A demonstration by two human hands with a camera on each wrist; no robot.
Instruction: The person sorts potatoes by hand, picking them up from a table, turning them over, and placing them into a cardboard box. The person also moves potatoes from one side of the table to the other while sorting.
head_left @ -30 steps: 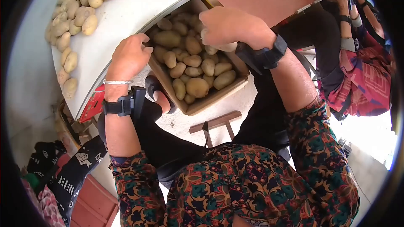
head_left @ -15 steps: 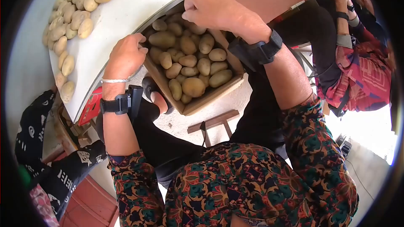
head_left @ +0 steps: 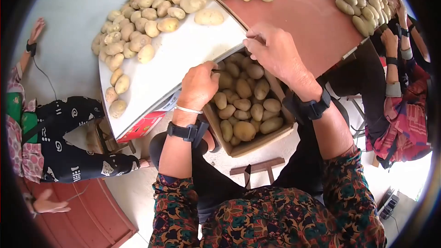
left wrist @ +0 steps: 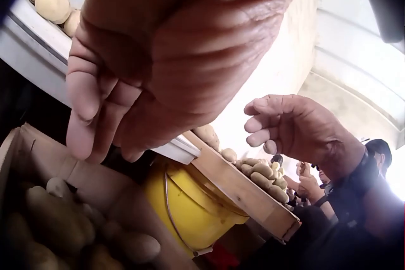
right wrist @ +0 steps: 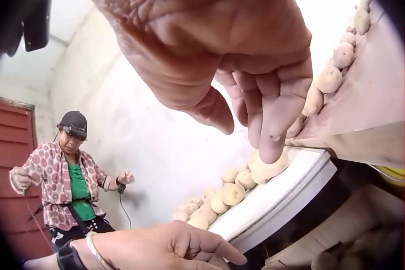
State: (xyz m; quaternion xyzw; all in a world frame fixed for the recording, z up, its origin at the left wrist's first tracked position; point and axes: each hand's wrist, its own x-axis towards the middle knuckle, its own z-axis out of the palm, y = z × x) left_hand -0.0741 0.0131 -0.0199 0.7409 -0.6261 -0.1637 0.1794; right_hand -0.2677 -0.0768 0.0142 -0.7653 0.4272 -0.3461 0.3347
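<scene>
Head view: Compared with one second earlier, the right hand (head_left: 278,53) has been moved from above the potatoes (head_left: 244,131) in the cardboard box (head_left: 262,145) to the box's far side, where the white desk (head_left: 186,46) meets the red desk (head_left: 298,27). Its fingers are loosely bent and nothing is seen held. The left hand (head_left: 197,85) is again found by the box's left side, fingers bent; contact with the desk edge cannot be confirmed. The view has shifted: loose potatoes at the far side of the red desk and the body of a person (head_left: 50,163) at the left have been brought into frame. The potato heap (head_left: 138,23) on the white desk is now shown more fully. The box's far-left corner is partly covered by the left hand.

Left wrist view: The left hand is seen from the palm side, fingers loosely curled above the box, with nothing held. A yellow bucket (left wrist: 190,200) is partly hidden behind the box wall. The boxed potatoes are darkened and blurred.

Right wrist view: The right hand's thumb is set apart from its hanging fingers; nothing is gripped. A potato on the white desk is partly covered by a fingertip. The box is cut off at the lower right, its contents hard to make out.
</scene>
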